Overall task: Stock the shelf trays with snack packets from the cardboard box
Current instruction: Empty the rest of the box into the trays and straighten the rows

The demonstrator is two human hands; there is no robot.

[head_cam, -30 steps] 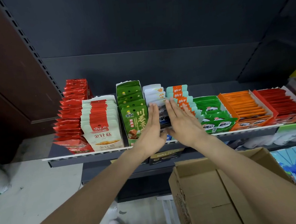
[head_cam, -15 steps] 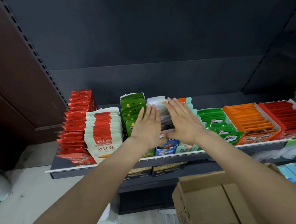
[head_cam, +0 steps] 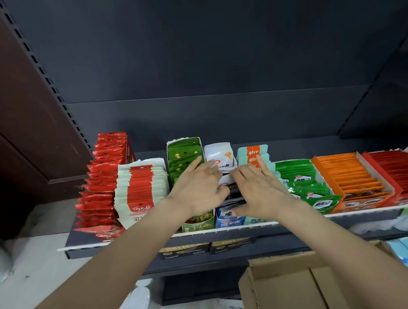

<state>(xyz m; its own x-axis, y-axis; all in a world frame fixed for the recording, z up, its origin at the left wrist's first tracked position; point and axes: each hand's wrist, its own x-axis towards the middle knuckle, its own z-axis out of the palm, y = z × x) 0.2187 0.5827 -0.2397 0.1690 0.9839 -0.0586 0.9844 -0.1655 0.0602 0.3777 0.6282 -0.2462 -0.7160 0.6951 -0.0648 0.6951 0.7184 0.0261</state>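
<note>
Shelf (head_cam: 230, 230): trays mostly full, red through orange. Blue tray (head_cam: 229, 218), centre: in progress; left hand (head_cam: 201, 192) and right hand (head_cam: 256, 194), grip curled on packets (head_cam: 219, 159), seating them. Box (head_cam: 298, 292) below: contents hidden; remainder unknown.

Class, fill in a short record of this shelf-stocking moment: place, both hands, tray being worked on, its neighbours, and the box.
place: dark shop shelf
left hand: fingers on packets in the blue-and-white tray
right hand: on the same packets, from the right
neighbours: green tray on the left, mint-and-orange packets on the right
cardboard box: open, below the shelf
</note>
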